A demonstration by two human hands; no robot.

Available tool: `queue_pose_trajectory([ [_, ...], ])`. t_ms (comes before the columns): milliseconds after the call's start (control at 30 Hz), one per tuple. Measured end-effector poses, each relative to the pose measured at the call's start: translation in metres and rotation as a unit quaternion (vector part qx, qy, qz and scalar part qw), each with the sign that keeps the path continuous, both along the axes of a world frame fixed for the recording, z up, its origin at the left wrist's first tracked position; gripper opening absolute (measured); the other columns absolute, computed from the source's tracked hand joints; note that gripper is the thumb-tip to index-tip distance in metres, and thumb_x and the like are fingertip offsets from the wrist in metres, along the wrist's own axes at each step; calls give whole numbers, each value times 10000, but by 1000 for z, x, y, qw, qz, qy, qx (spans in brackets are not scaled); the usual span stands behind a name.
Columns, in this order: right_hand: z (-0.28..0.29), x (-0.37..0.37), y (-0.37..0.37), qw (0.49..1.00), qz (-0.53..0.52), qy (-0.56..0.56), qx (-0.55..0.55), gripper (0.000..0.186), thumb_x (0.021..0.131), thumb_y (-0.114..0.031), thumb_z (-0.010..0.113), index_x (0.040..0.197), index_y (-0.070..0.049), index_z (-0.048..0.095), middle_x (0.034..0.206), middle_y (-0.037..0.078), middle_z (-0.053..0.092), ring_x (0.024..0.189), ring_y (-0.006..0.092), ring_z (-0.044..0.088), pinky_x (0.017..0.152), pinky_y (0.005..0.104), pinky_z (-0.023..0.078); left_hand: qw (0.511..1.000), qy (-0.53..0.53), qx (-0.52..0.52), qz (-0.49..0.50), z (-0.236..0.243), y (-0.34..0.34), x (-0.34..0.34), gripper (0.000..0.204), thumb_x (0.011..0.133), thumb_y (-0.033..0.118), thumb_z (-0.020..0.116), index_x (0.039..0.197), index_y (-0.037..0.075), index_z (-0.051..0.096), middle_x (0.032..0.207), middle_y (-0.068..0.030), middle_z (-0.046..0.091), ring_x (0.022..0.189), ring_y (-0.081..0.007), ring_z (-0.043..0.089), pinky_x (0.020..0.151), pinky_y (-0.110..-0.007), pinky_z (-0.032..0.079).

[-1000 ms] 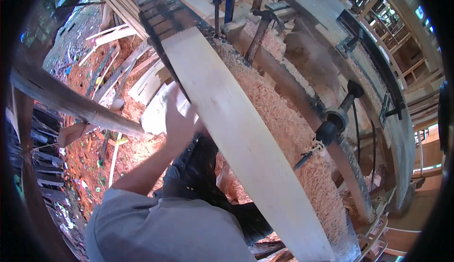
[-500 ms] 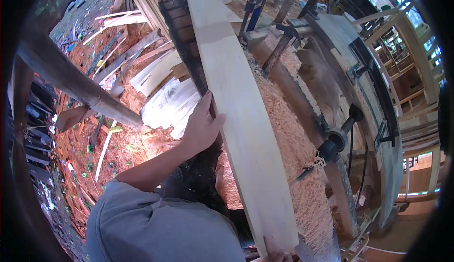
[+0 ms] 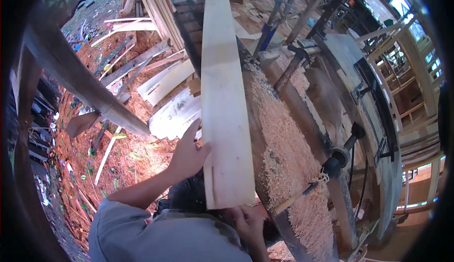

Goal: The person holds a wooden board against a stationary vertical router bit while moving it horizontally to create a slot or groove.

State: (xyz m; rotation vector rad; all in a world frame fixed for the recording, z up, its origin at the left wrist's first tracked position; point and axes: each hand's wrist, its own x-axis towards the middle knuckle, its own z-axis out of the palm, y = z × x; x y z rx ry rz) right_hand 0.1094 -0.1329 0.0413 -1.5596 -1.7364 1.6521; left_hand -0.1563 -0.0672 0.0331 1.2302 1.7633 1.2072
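Ground: reddish and littered with chips; ground (image 3: 135,167) lies left of the bench, strewn with strips and offcuts.
Bench: workbench (image 3: 256,141) runs slantwise from upper left to lower right, its dark edge showing just right of the board.
Bench load: pale wood shavings (image 3: 293,172) lie heaped along its top.
Pole: thick wooden pole (image 3: 87,80) slants across the left side, lower end near the pale offcuts.
Board: long pale board (image 3: 227,106) points away from the person, far end over the bench's dark far corner, near end above the lap; a shadow band crosses its upper part.
Clothing: grey shirt (image 3: 161,229) fills the lower edge.
Offcuts: 2 pale pieces (image 3: 177,113) lie on the ground, left of the board.
Dark tool: black fitting with a ring (image 3: 338,160) stands at the right of the shavings, curls caught on it.
Hammer: hammer (image 3: 292,66) leans head-up, right of the board.
Left hand: left hand (image 3: 189,155) is at the board's left edge, fingers extended forward, thumb spread against the board; not closed around it.
Right hand: right hand (image 3: 247,222) is just under the near end, fingers curled; cannot tell whether it grips the board.
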Motion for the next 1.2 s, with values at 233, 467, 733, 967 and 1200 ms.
queue_pose_trajectory([
  [233, -8, -98, 28, 963, 189, 172, 89, 207, 972, -131, 580, 1046, 54, 638, 906, 234, 695, 842, 401, 688, 780, 409, 541, 950, 296, 102, -16, 23, -80, 4, 488, 825, 107, 657, 1284, -11, 541, 1388, -250, 535, 1301, -464, 483, 1116, -564, 327],
  [467, -18, -110, 63, 862, 458, 73, 204, 373, 940, -180, 616, 1261, 8, 583, 1167, 229, 659, 1075, 405, 622, 934, 470, 491, 833, 465, 300, 7, -9, -65, -39, 229, 834, 267, 593, 847, 46, 652, 1005, -147, 716, 917, -335, 683, 828, -461, 494],
  [733, -3, 2, 52, 970, 149, 92, 168, 260, 901, -113, 692, 1142, -18, 694, 1050, 152, 733, 957, 292, 716, 841, 368, 551, 807, 492, 325, 33, -17, -36, -88, 238, 849, 275, 581, 840, 37, 581, 990, -175, 714, 875, -372, 676, 767, -462, 500],
  [967, -30, 8, 45, 949, 54, -48, 306, 174, 867, -62, 704, 1033, -21, 730, 895, 131, 745, 824, 283, 730, 740, 378, 568, 785, 485, 383, 21, -23, 51, -158, 247, 788, 266, 663, 822, 28, 608, 951, -163, 707, 861, -367, 673, 751, -454, 505],
  [1200, -22, -1, 53, 958, 35, -62, 278, 132, 859, -77, 711, 986, -49, 738, 808, 119, 712, 664, 251, 704, 584, 339, 546, 753, 516, 408, 20, 3, 143, -217, 214, 798, 239, 670, 831, 32, 628, 936, -154, 710, 833, -350, 670, 742, -436, 516],
])
